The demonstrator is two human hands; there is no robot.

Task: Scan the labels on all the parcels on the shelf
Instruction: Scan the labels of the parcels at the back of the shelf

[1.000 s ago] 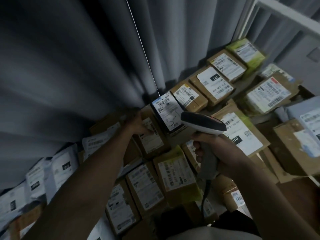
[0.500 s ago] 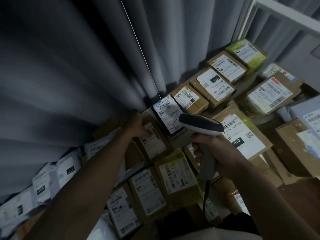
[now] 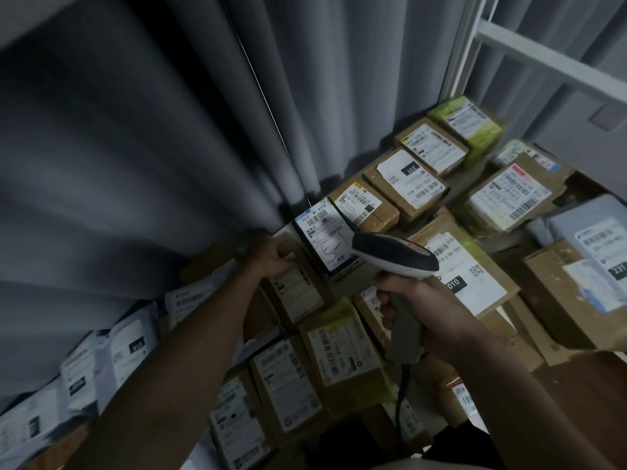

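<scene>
Cardboard parcels with white labels are packed close together across the shelf (image 3: 556,67), against a grey curtain (image 3: 169,130). A handheld scanner (image 3: 395,254) is gripped by its handle in the right hand (image 3: 431,310), fingers curled round it, its head aimed toward a dark parcel (image 3: 324,239) that is tilted up at the back, its label marked with handwriting. The left hand (image 3: 271,257) is laid on a brown parcel (image 3: 297,290) just beside that tilted one, with fingers bent over its far edge; whether the box is truly gripped or merely steadied cannot be told. No scanning light is seen on any label, so which parcels have been read cannot be judged from the frame. Judging by the aim, the tilted parcel's label is the one in hand. Much appears left: a row of boxes toward the far right corner, including one labelled 231 (image 3: 409,179) and a green-wrapped one (image 3: 470,122), a large box marked 010 (image 3: 464,273), the boxes nearer the body, and pale mailer bags (image 3: 112,354) at the lower left
</scene>
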